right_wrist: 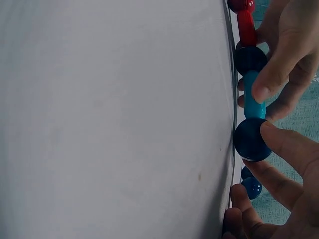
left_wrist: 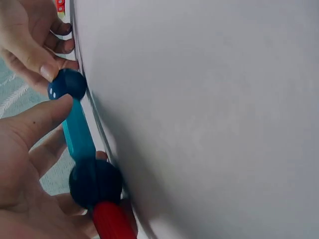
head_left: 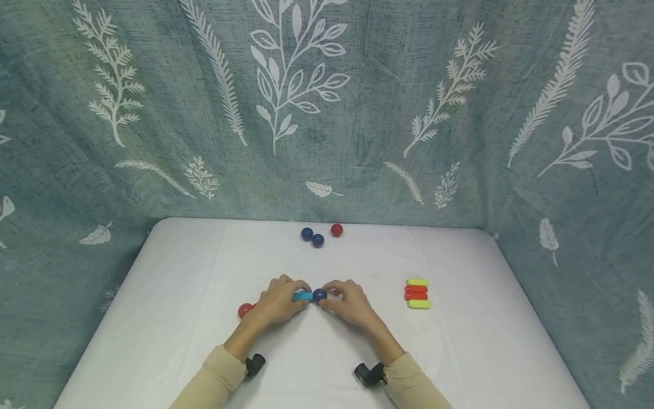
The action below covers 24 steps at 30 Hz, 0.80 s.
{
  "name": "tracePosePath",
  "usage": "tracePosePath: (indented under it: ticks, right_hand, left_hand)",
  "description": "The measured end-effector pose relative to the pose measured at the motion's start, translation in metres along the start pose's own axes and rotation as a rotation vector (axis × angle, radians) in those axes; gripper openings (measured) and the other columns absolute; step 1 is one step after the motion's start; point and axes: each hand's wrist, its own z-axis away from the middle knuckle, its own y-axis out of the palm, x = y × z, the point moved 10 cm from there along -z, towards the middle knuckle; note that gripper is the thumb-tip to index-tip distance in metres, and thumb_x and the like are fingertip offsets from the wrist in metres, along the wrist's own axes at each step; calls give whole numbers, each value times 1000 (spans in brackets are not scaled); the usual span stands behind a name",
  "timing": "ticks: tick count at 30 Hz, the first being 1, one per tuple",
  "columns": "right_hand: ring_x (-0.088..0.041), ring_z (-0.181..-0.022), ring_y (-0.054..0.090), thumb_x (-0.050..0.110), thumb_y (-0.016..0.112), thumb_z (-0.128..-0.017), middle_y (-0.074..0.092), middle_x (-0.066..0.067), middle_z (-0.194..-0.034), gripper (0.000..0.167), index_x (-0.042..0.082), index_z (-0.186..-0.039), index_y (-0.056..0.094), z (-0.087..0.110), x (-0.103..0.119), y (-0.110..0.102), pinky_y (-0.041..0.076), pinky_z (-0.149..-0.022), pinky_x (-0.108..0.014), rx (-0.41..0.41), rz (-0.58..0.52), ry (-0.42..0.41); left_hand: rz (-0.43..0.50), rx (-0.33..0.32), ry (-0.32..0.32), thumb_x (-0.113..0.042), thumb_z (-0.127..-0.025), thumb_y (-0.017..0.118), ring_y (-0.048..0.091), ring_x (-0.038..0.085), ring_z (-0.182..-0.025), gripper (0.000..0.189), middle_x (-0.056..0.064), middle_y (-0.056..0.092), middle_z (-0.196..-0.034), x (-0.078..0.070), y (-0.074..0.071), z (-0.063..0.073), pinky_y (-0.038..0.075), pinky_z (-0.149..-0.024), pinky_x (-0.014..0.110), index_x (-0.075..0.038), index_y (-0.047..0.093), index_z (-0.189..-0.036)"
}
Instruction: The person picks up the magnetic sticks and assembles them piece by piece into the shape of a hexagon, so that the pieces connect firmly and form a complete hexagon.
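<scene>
My left hand [head_left: 280, 300] pinches a light blue rod [head_left: 302, 296] between thumb and fingers. At the rod's right end sits a dark blue ball [head_left: 319, 295], gripped by the thumb and fingertips of my right hand [head_left: 351, 304]. In the left wrist view, the rod's other end meets a second dark blue ball [left_wrist: 94, 183], and from that ball runs a red rod [left_wrist: 113, 221]. A red ball [head_left: 244, 311] caps the far left end of this chain. In the head view my left hand hides the chain's middle part.
Toward the back of the white table [head_left: 214, 255] lie two dark blue balls [head_left: 318, 241] and a red ball [head_left: 336, 230]. To the right, red rods [head_left: 416, 289] lie stacked between two yellow-green rods [head_left: 419, 304]. A leaf-patterned curtain [head_left: 368, 113] hangs behind the table.
</scene>
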Motion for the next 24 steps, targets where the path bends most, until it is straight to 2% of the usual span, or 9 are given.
tracePosePath:
  ticks: [7, 18, 24]
  right_hand:
    - [-28, -98, 57, 35, 77, -87, 64, -10, -106, 34, 16, -115, 73, -1, 5, 2, 47, -76, -45, 2, 21, -6]
    - [-27, -97, 58, 33, 76, -88, 65, -9, -106, 35, 15, -117, 72, -1, 3, -1, 48, -76, -44, 0, 26, -10]
    - [-19, -83, 55, 27, 76, -89, 63, -5, -99, 33, 13, -119, 71, 10, -5, -14, 46, -70, -36, -19, 4, 6]
  left_hand:
    - [-47, -20, -19, -29, -91, 74, 52, 28, -97, 24, 7, 58, -106, -5, 0, -2, 40, -79, 56, -25, 71, -115]
    - [-39, -3, -22, -28, -93, 71, 54, 27, -94, 25, 5, 60, -99, -7, 2, -4, 41, -78, 55, -23, 69, -118]
    - [-30, -2, -51, -28, -94, 71, 54, 28, -93, 26, 5, 59, -98, -5, 2, -2, 40, -77, 53, -24, 69, -119]
